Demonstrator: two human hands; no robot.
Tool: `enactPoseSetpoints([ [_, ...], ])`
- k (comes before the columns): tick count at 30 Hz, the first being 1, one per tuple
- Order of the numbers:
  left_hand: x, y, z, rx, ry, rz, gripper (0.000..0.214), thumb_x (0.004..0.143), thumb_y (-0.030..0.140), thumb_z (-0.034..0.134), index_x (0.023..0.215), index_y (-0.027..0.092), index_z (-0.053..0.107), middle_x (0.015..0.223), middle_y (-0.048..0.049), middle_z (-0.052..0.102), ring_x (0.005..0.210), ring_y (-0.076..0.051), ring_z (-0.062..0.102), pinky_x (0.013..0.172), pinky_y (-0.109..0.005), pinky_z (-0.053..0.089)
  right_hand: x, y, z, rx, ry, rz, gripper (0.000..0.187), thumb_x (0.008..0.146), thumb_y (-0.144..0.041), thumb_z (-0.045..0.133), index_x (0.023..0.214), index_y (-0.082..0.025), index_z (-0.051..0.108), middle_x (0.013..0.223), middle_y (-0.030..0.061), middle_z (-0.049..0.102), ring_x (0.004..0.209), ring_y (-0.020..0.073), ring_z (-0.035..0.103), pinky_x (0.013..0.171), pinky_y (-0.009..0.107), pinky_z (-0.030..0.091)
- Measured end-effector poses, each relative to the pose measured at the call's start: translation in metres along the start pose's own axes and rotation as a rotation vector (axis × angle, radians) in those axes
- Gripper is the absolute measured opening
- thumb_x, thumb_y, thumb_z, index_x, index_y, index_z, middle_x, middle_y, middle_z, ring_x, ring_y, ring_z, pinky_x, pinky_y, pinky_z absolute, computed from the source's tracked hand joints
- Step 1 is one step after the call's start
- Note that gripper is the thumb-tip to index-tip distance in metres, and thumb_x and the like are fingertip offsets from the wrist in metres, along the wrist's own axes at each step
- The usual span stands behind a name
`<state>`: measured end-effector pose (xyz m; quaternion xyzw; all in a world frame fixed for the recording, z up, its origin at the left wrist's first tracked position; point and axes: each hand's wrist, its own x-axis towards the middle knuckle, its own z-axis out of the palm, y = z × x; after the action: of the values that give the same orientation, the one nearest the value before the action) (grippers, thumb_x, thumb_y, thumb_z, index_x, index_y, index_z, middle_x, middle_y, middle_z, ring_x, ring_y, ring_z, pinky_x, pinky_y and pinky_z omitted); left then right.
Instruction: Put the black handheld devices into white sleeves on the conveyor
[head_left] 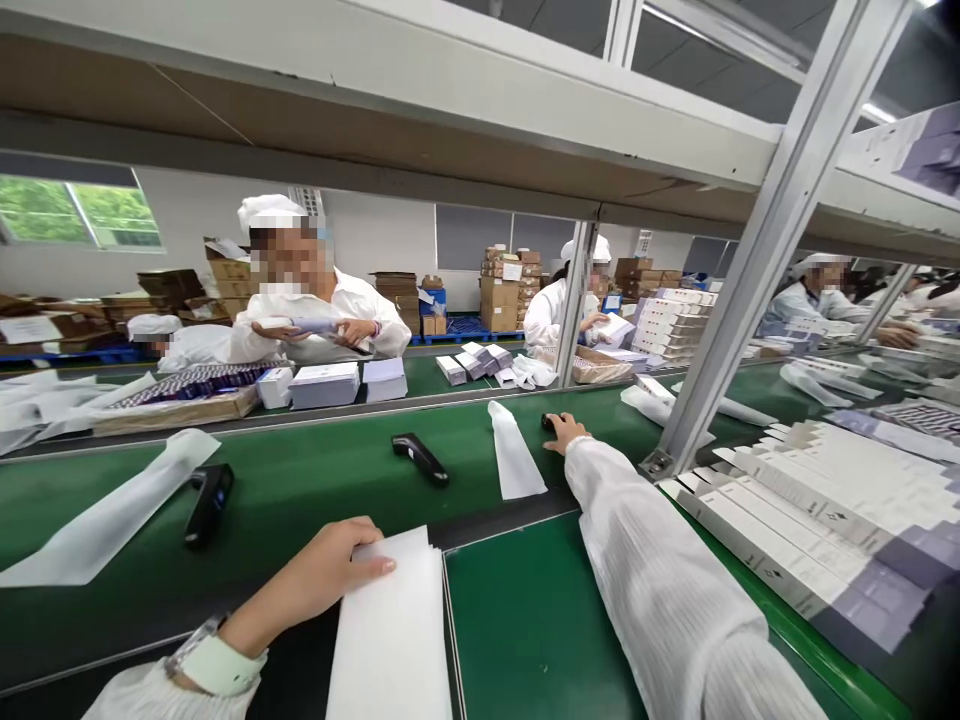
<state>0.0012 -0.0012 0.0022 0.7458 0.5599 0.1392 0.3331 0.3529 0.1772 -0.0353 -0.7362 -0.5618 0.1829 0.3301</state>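
Observation:
My left hand (349, 565) is closed on the near stack of white foam sleeves (397, 630), thumb on top and fingers at the far left edge. My right hand (568, 434) is stretched out over the green conveyor belt (322, 470), its fingers curled round a black handheld device (548, 424) that they mostly hide. Just left of that hand a single white sleeve (515, 455) lies flat. Farther left on the belt are a black angled device (420, 458), shaped like a thermometer gun, and a similar one (208, 505) beside a long white sleeve (127, 510).
A metal post (780, 240) rises close to my right forearm, and a shelf (375, 90) spans overhead. Rows of white and lilac boxes (810, 520) stand at right. Across the belt, co-workers in white (322, 310) handle items near box stacks (325, 385) and a filled tray (180, 400).

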Motion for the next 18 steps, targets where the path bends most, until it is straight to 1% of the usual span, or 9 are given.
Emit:
enactPoseSetpoints([
  [2, -0.002, 0.003, 0.000, -0.008, 0.000, -0.010, 0.035, 0.067, 0.052, 0.046, 0.063, 0.019, 0.057, 0.079, -0.0011, 0.053, 0.068, -0.017, 0.052, 0.054, -0.022, 0.037, -0.003, 0.014, -0.008, 0.009, 0.008, 0.030, 0.057, 0.057, -0.014, 0.062, 0.111, -0.020, 0.046, 0.115, 0.0156, 0.042, 0.104, 0.0303, 0.042, 0.086, 0.046, 0.026],
  [4, -0.003, 0.006, 0.001, -0.018, -0.001, -0.006, 0.034, 0.068, 0.052, 0.046, 0.066, 0.020, 0.058, 0.079, -0.0010, 0.055, 0.070, -0.018, 0.053, 0.055, -0.022, 0.037, -0.008, 0.014, -0.016, 0.056, 0.028, 0.027, 0.061, 0.060, -0.012, 0.058, 0.118, -0.016, 0.039, 0.107, 0.0167, 0.048, 0.100, 0.0281, 0.046, 0.085, 0.043, 0.029],
  [5, -0.004, 0.008, 0.003, -0.011, 0.012, 0.003, 0.032, 0.068, 0.050, 0.046, 0.067, 0.020, 0.057, 0.077, -0.0007, 0.055, 0.070, -0.018, 0.053, 0.054, -0.021, 0.036, -0.011, 0.009, -0.020, 0.090, 0.035, 0.012, 0.063, 0.063, -0.014, 0.055, 0.122, -0.015, 0.033, 0.103, 0.0155, 0.051, 0.098, 0.0261, 0.048, 0.083, 0.041, 0.032],
  [7, -0.004, 0.009, 0.005, 0.037, 0.074, 0.024, 0.027, 0.070, 0.046, 0.045, 0.066, 0.021, 0.054, 0.068, 0.0012, 0.053, 0.065, -0.016, 0.052, 0.052, -0.021, 0.033, -0.023, -0.008, -0.032, 0.172, 0.045, -0.055, 0.066, 0.069, -0.019, 0.050, 0.128, -0.017, 0.019, 0.099, 0.0106, 0.054, 0.092, 0.0204, 0.052, 0.079, 0.036, 0.038],
  [9, -0.006, 0.010, 0.006, 0.104, 0.136, 0.039, 0.023, 0.071, 0.042, 0.044, 0.064, 0.021, 0.051, 0.060, 0.0031, 0.049, 0.058, -0.014, 0.048, 0.051, -0.021, 0.031, -0.044, -0.030, -0.043, 0.404, 0.030, -0.195, 0.066, 0.072, -0.024, 0.046, 0.129, -0.021, 0.013, 0.101, 0.0074, 0.054, 0.089, 0.0168, 0.053, 0.075, 0.032, 0.042],
  [11, -0.007, 0.009, 0.007, 0.161, 0.180, 0.072, 0.022, 0.072, 0.040, 0.045, 0.063, 0.021, 0.051, 0.062, 0.0029, 0.050, 0.061, -0.015, 0.048, 0.054, -0.022, 0.032, -0.073, -0.050, -0.050, 0.755, -0.002, -0.375, 0.063, 0.071, -0.029, 0.050, 0.125, -0.027, 0.019, 0.107, 0.0059, 0.050, 0.087, 0.0161, 0.054, 0.074, 0.033, 0.043],
  [13, -0.007, 0.007, 0.007, 0.207, 0.223, 0.129, 0.023, 0.072, 0.040, 0.047, 0.062, 0.022, 0.055, 0.072, 0.0008, 0.054, 0.073, -0.017, 0.049, 0.062, -0.024, 0.035, -0.105, -0.061, -0.047, 1.015, -0.023, -0.524, 0.060, 0.068, -0.030, 0.056, 0.120, -0.030, 0.027, 0.107, 0.0045, 0.047, 0.083, 0.0159, 0.055, 0.075, 0.035, 0.043],
  [15, -0.007, 0.004, 0.009, 0.246, 0.247, 0.177, 0.024, 0.072, 0.041, 0.047, 0.062, 0.023, 0.059, 0.078, -0.0012, 0.054, 0.081, -0.019, 0.047, 0.068, -0.026, 0.036, -0.133, -0.063, -0.036, 1.068, -0.054, -0.606, 0.055, 0.066, -0.028, 0.059, 0.114, -0.031, 0.032, 0.104, 0.0034, 0.047, 0.081, 0.0157, 0.056, 0.077, 0.037, 0.043],
  [18, -0.006, -0.002, 0.014, 0.253, 0.207, 0.223, 0.026, 0.076, 0.042, 0.042, 0.072, 0.025, 0.062, 0.077, -0.0019, 0.054, 0.079, -0.019, 0.047, 0.065, -0.026, 0.038, -0.157, -0.055, -0.017, 0.961, -0.179, -0.645, 0.043, 0.068, -0.026, 0.059, 0.105, -0.027, 0.039, 0.100, 0.0044, 0.047, 0.082, 0.0173, 0.056, 0.078, 0.038, 0.043],
])
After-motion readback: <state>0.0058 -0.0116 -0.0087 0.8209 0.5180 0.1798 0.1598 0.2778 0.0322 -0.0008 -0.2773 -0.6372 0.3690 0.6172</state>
